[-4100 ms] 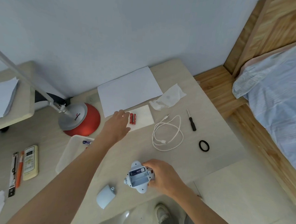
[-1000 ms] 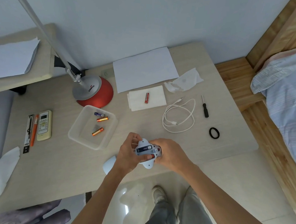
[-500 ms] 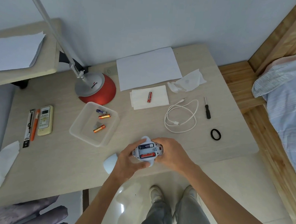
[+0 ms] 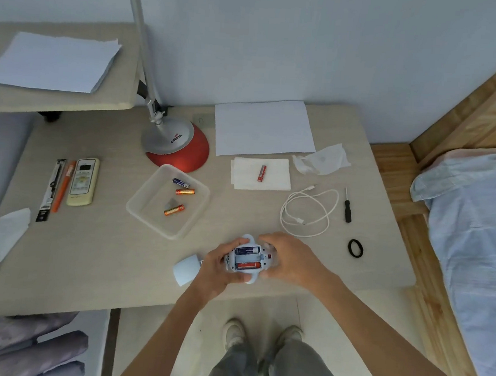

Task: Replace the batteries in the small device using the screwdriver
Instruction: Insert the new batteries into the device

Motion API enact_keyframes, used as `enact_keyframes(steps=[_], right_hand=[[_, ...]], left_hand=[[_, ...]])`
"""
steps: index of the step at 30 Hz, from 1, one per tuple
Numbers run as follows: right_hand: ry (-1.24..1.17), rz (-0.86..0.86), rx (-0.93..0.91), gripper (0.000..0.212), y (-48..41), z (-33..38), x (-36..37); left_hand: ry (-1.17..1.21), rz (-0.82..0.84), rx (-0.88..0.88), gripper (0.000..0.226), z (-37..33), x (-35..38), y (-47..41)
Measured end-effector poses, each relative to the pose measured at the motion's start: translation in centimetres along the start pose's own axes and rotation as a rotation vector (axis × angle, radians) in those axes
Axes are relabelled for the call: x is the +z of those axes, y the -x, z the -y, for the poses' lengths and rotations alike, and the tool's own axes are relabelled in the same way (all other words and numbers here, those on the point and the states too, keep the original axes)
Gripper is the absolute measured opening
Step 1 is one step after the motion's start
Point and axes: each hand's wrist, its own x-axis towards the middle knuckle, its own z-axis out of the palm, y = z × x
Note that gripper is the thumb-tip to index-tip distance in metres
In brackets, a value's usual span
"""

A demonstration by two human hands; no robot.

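Only one red battery (image 4: 261,173) is left on the napkin (image 4: 275,176); another now sits in the device (image 4: 247,258), which the left hand (image 4: 217,268) now grips too.

The pale blue device (image 4: 247,257) is held back-up over the worktop's (image 4: 97,254) near edge, compartment open: a blue battery (image 4: 248,250) in the far slot, a red battery (image 4: 248,265) in the near one. Its cover (image 4: 186,269) lies just left. A spare battery (image 4: 261,173) lies on a tissue (image 4: 276,175), 3 others (image 4: 185,191) in a tray (image 4: 141,207). The black-handled screwdriver (image 4: 348,207) lies far right, tip pointing away.
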Motion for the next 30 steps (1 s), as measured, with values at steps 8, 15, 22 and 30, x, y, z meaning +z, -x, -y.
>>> enact_keyframes(steps=[8, 15, 22, 30], right_hand=[[0.007, -0.194, 0.028, 0.045, -6.3, 0.7, -8.7], [0.096, -0.235, 0.07, 0.04, -15.2, 0.8, -11.2], [0.105, -0.201, 0.173, 0.024, -19.8, 0.1, -9.5], [0.101, -0.236, -0.001, 0.015, -20.0, 0.5, -7.7]], left_hand=[[0.03, -0.014, -0.037, 0.084, -0.4, 0.2, -0.2], [0.057, -0.039, -0.06, 0.081, -0.8, 0.5, 0.0], [0.035, -0.086, -0.065, 0.082, -1.0, 0.9, -0.1], [0.048, -0.099, -0.072, 0.084, -1.7, 1.1, 0.1]])
